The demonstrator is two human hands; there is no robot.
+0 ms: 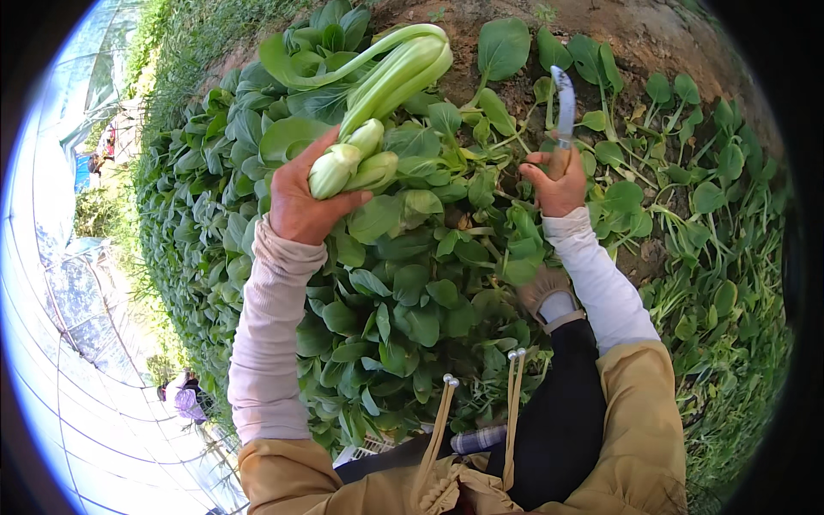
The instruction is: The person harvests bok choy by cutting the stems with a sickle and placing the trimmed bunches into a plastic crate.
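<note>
My left hand [312, 187] is closed around several heads of pak choi [347, 158], their pale cut bases towards me and the stalks and leaves pointing away, one stalk bent over. In my right hand [561, 183] is a short curved knife [564, 103] with a wooden handle, its blade pointing up and away from me, marked with dirt. Between and below both hands grow leafy green plants [412, 277]. The blade does not touch the held heads.
Dense rows of greens [193, 187] stand at the left. Loose leaves and stalks lie on bare soil [650, 257] at the right. A white plastic crate [367, 449] shows partly beside my legs. Two other people are far off at the left, near the greenhouse film [84, 290].
</note>
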